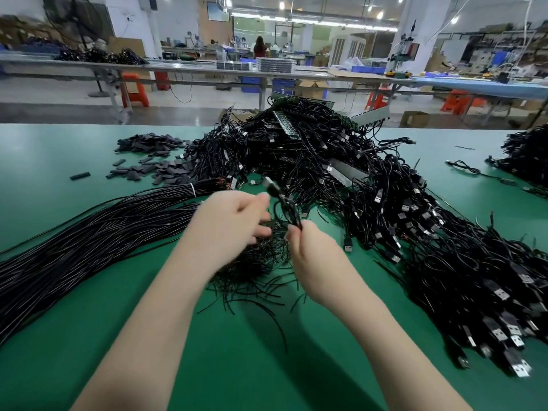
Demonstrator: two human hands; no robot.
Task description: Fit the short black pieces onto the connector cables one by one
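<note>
My right hand (308, 250) pinches a black connector cable (286, 207) that rises up and to the left, ending in a metal USB plug (268, 183). My left hand (234, 223) is blurred just left of the cable, its thumb near the cable and its fingers loosely curled; whether it holds anything is unclear. Short black pieces (154, 170) lie scattered and heaped on the green table (59, 336) at the far left. A small tangle of thin black wires (261, 262) lies under both hands.
A big heap of USB cables (326, 161) fills the table's middle and runs down the right side (474, 277). A tied bundle of long black cables (89, 235) stretches to the left. Another cable pile (527, 155) sits at the far right. Workbenches stand behind.
</note>
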